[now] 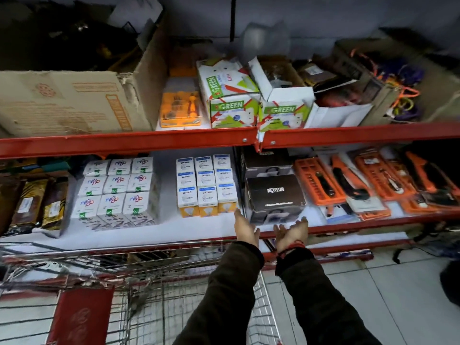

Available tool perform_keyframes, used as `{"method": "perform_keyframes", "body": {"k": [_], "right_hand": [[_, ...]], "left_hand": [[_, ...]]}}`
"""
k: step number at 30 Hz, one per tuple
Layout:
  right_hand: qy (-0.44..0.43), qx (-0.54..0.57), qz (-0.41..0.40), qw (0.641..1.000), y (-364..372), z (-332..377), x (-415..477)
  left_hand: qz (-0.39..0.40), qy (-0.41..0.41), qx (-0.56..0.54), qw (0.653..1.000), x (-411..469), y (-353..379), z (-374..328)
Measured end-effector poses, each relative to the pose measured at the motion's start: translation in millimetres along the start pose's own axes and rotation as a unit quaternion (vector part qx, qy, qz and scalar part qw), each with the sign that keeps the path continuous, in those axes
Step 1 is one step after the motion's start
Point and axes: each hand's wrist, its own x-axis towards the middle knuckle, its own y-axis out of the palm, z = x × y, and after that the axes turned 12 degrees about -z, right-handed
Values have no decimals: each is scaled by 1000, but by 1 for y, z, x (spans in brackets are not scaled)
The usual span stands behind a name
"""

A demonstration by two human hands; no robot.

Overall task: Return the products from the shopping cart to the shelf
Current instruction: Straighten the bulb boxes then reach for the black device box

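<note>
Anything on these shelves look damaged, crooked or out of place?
Yes. On the upper shelf, the right green-and-white box has its top flaps torn open and overhangs the shelf edge. The big cardboard carton beside it is ripped along its corner. The bulb boxes below stand neatly.

A dim grey wall [323, 18] rises at twelve o'clock behind red metal shelving [124, 143]; pale glossy floor tiles [388, 295] spread at five o'clock.
</note>
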Motion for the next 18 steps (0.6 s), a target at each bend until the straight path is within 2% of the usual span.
{"method": "perform_keyframes", "body": {"k": [3, 6, 11, 14, 18], "right_hand": [[-41, -94, 38, 994, 8, 13, 6], [-65, -145, 60, 985, 12, 15, 16], [-72, -129, 68, 987, 18, 21, 23], [-51, -105, 66, 991, 19, 27, 29], [-63, -122, 51, 989, 18, 28, 32]], "left_hand": [[5, 75, 71, 995, 39, 13, 25], [11, 101, 151, 983, 42, 23, 30], [-25, 169, 223, 960, 24, 37, 18], [-49, 181, 243, 952, 31, 42, 18], [-76, 193, 252, 945, 37, 46, 17]]}}
